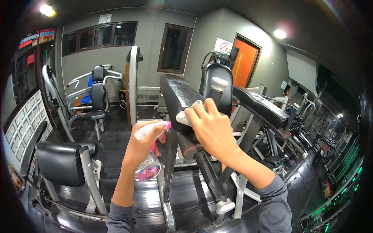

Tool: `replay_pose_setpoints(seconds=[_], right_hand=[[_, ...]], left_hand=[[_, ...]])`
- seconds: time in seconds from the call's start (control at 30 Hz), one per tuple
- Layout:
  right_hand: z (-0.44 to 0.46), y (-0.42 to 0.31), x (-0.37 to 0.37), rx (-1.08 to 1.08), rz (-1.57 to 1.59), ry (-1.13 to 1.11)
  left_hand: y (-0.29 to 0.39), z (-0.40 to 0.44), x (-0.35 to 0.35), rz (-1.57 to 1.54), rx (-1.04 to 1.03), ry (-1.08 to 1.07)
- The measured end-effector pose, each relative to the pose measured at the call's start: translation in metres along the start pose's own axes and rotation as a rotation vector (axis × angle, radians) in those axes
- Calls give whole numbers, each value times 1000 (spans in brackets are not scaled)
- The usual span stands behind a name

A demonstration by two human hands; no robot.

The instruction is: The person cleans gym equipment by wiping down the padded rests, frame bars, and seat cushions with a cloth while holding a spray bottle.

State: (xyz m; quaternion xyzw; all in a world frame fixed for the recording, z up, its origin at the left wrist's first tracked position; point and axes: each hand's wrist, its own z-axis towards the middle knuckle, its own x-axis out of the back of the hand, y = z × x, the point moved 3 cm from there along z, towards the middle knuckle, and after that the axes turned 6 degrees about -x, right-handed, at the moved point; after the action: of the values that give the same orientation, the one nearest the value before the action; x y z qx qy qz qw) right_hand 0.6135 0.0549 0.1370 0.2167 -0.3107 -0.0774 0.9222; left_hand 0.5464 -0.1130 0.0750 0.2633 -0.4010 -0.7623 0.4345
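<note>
My left hand (pixel 138 150) is wrapped round a spray bottle (pixel 148 171) with a see-through body, a colourful label and a white and pink trigger head. The bottle hangs upright, its pink nozzle toward the padded bench. Fingers bent, my right hand (pixel 214 125) grips a white cloth (pixel 183 117) against the near end of a long black pad (pixel 178 92). Most of the cloth is hidden under the fingers. The pad is shiny and rests on a dark metal frame (pixel 168 174).
Just right stands another black pad (pixel 258 105), with an upright backrest (pixel 217 73) behind. A padded machine seat (pixel 60 163) is at lower left. Farther back are a seated press machine (pixel 99 95) and an orange door (pixel 245 62). Dumbbell racks (pixel 307 124) line the right side.
</note>
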Motion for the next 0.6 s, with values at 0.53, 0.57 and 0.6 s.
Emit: replay_pose_setpoints(seconds=[0.53,0.57,0.6], right_hand=[[14,11,1,186,33,14],[11,7,0,214,61,29],[7,2,-2,275,112,45]], left_hand=[[-24,-13,18,-139,-22,7],[-24,-13,18,-148,-24,7],[-25,-13,17,-149,-25,11]])
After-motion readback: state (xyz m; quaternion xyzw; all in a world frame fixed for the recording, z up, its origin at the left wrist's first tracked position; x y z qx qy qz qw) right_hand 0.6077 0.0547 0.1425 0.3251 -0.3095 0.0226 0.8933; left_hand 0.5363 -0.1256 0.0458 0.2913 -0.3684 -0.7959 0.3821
